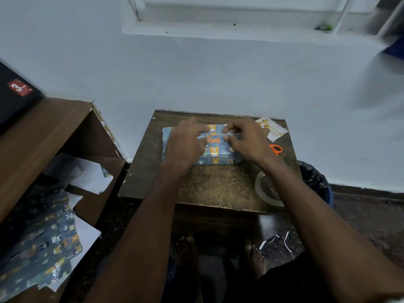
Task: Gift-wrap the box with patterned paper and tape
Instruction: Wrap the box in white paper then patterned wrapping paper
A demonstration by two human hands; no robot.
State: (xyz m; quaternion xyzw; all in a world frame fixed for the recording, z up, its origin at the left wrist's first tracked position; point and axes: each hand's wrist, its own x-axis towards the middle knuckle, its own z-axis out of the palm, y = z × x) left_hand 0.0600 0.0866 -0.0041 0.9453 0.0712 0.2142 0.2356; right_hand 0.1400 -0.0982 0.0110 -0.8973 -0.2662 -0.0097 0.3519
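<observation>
Bare forearms were seen reaching from the near edge of the table [218, 189] to the wrapped box [215, 153], which lay toward the far edge, roughly midway between the left and right corners. Left hand [185, 141] was laid on the box's left half, fingers curled onto the paper. Right hand [244, 138] was held in a narrow grip, thumb and fingers pinching what was judged to be a clear strip of tape [220, 134] over the seam.

Box was judged light and stiff; the paper thin, glossy, easily creased or torn. Hold was best taken at the edges, palm flat on top.

A tape roll [265, 189] stood by the near right corner, orange scissors [276, 149] at the right edge. Gold script on a card [273, 130] at the far right corner appeared to read "Happy Birthday". A red label with "3" [19, 88] was noted on a dark case.
</observation>
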